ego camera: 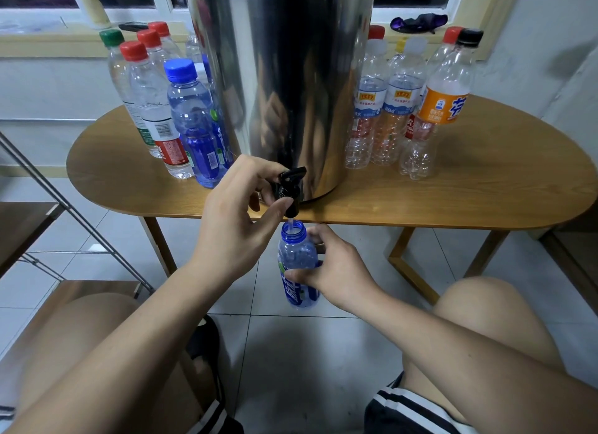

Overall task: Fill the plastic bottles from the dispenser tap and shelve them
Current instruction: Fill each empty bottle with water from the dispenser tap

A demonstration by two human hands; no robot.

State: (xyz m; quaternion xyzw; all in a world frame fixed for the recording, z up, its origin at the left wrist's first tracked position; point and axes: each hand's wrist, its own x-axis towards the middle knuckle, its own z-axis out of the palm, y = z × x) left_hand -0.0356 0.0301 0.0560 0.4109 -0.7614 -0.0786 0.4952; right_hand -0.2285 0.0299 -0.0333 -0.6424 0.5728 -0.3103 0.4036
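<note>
- Left hand (236,220): thumb and fingers pinch the black tap (289,187) at the base of the steel dispenser (284,77).
- Right hand (336,272): fingers curled round the uncapped blue bottle (297,265), held below the table (453,187) edge with its mouth directly under the spout.
- A thin water stream (291,222) enters the bottle mouth; fill level cannot be determined.
- Capped bottles left of the dispenser (155,110): contents unclear.
- Capped bottles right of the dispenser (365,119): clear, apparently empty.

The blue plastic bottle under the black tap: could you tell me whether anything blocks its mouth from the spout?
Nothing visible does. The uncapped blue plastic bottle sits just below the black dispenser tap, water running straight in; the right hand grips only its body.
</note>
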